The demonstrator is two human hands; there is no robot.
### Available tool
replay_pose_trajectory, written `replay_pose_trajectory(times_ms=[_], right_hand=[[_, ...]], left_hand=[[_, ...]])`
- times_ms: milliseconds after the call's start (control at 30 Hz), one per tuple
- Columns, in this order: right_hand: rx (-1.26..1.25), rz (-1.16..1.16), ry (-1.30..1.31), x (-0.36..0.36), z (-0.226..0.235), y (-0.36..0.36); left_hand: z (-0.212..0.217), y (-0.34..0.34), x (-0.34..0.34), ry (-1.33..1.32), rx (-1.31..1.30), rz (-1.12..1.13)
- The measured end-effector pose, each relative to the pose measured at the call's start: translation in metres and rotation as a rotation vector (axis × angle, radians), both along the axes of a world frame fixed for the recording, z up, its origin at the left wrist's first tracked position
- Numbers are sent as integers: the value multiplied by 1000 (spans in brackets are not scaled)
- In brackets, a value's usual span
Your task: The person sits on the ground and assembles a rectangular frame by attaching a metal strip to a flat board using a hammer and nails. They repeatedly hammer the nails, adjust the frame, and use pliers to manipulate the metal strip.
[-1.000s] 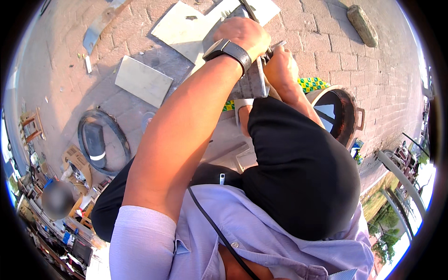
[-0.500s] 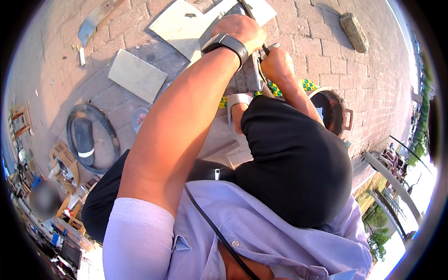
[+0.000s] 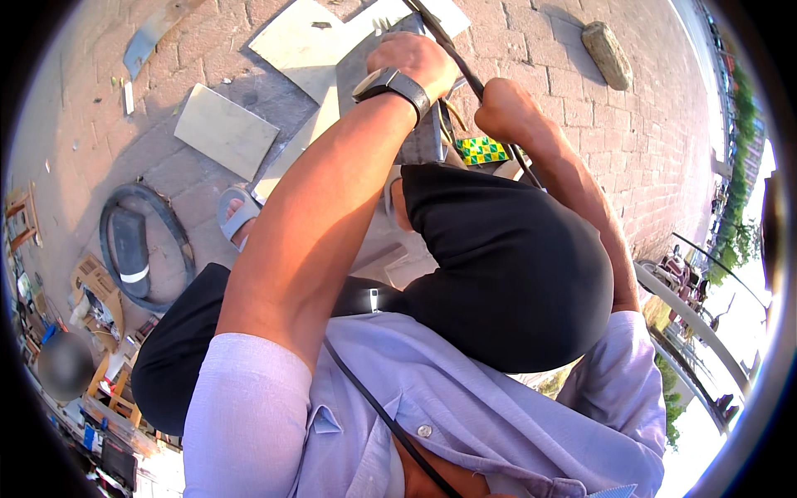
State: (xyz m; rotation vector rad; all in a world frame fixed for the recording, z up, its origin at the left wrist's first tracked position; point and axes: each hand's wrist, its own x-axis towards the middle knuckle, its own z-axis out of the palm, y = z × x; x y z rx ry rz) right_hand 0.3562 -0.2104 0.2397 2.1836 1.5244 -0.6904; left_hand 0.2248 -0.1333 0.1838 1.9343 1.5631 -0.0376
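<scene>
A long black rubber strip or tube (image 3: 467, 70) runs from the far edge, past my left hand and down toward my right knee. My right hand (image 3: 508, 112) is closed in a fist around it. On top of a grey block (image 3: 419, 148) lies my left hand (image 3: 413, 62), its fingers curled down; a dark watch (image 3: 390, 85) is on that wrist. What those fingers hold is hidden. Thin brownish strips (image 3: 451, 120) hang beside the block, between the two hands. A green and yellow patterned piece (image 3: 481, 150) lies just below my right fist.
Pale flat tiles (image 3: 226, 131) lie on the brick paving to the left and far side. A black rubber ring (image 3: 112, 241) surrounds a dark flat piece (image 3: 133, 253). A stone-like block (image 3: 607, 56) sits far right. My sandalled foot (image 3: 238, 217) and bent knee (image 3: 515, 274) are close by.
My right hand has drawn away to the right from my left hand, with more of the black strip showing. The round rusty container at the right is now hidden. The whole view has shifted slightly.
</scene>
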Motion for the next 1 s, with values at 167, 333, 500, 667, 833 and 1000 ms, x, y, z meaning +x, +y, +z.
replay_pose_trajectory(times_ms=[167, 333, 500, 667, 833, 1000], right_hand=[[38, -16, 18, -3, -12, 0], [399, -45, 7, 0, -67, -22], [365, -101, -59, -6, -89, -18], [241, -132, -30, -11, -67, -7], [142, -123, -35, -4, -66, -2], [158, -133, 29, 6, -84, -5]], left_hand=[[-6, 0, -5, 18, 21, 29], [-8, 9, -12, -26, 16, -108], [10, 12, -18, -13, -84, -98], [11, 14, -16, -21, -62, -72], [11, 11, -9, -14, -46, -54], [6, 7, -7, -10, -22, -71]])
